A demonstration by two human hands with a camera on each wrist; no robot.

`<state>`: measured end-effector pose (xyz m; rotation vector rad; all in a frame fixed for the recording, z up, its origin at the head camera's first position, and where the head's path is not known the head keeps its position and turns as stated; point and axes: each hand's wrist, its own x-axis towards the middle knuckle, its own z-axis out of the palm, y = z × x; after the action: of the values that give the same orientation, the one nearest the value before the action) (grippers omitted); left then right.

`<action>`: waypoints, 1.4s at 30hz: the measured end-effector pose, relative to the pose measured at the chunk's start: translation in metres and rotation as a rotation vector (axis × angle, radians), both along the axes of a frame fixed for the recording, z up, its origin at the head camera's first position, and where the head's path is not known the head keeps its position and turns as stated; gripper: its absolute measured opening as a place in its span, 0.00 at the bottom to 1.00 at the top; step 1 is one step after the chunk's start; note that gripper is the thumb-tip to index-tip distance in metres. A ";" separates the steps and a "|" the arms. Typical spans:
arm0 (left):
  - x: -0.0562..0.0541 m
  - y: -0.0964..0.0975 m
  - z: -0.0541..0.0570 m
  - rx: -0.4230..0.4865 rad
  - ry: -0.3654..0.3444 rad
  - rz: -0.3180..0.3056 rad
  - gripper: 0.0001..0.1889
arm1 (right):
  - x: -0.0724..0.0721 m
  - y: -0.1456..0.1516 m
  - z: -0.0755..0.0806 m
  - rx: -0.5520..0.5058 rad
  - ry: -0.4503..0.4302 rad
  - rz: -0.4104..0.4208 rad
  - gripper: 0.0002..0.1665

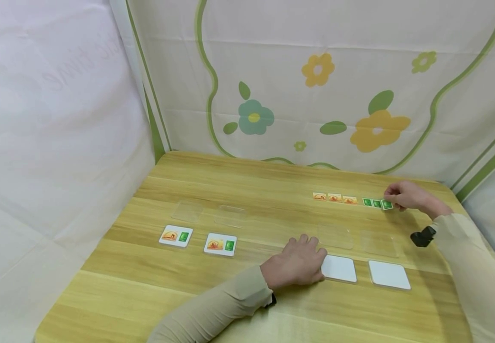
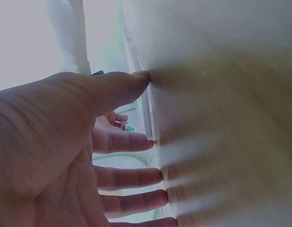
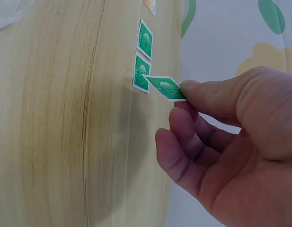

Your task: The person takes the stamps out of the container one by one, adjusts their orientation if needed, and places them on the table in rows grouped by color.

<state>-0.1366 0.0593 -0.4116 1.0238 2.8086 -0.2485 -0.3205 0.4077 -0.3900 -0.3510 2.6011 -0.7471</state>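
My right hand (image 1: 408,195) pinches a green stamp (image 3: 165,88) by its edge, thumb against fingers, at the table's back right. The stamp is tilted and lifted off the wood in the right wrist view. Beside it lie two more green stamps (image 3: 145,40), and further left are three orange stamps (image 1: 334,197) in a row. My left hand (image 1: 300,262) rests palm down on the table with fingers spread and fairly straight. Its thumb and forefinger touch the left edge of a blank white card (image 1: 340,268). A second white card (image 1: 389,275) lies to the right.
Two white cards (image 1: 175,236) on the left each bear an orange and a green stamp. Clear plastic pieces (image 1: 230,216) lie behind the cards on both sides. The wooden table (image 1: 136,290) meets white printed cloth (image 1: 273,57) at the back.
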 end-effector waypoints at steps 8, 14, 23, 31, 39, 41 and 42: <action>0.001 0.000 -0.001 -0.001 0.004 -0.005 0.20 | -0.009 0.006 -0.010 0.048 0.005 0.001 0.16; 0.001 0.000 0.000 0.002 0.009 -0.008 0.20 | -0.013 0.008 -0.014 0.062 0.014 -0.013 0.16; 0.001 0.000 0.000 -0.001 0.022 -0.010 0.20 | -0.017 0.016 -0.026 0.083 0.019 -0.042 0.17; 0.001 0.000 0.001 0.000 0.005 -0.004 0.21 | -0.017 0.016 -0.030 0.096 0.041 -0.030 0.16; 0.002 -0.001 0.002 0.007 0.000 -0.004 0.21 | -0.017 0.016 -0.031 0.115 0.082 -0.019 0.14; 0.002 -0.001 0.002 0.004 -0.001 -0.002 0.21 | -0.017 0.016 -0.032 0.120 0.089 -0.015 0.13; 0.001 -0.001 0.002 0.002 0.000 -0.001 0.21 | -0.017 0.016 -0.032 0.121 0.091 -0.013 0.13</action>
<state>-0.1351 0.0584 -0.4101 1.0256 2.8092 -0.2467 -0.3374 0.4234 -0.4220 -0.3390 2.7215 -0.5866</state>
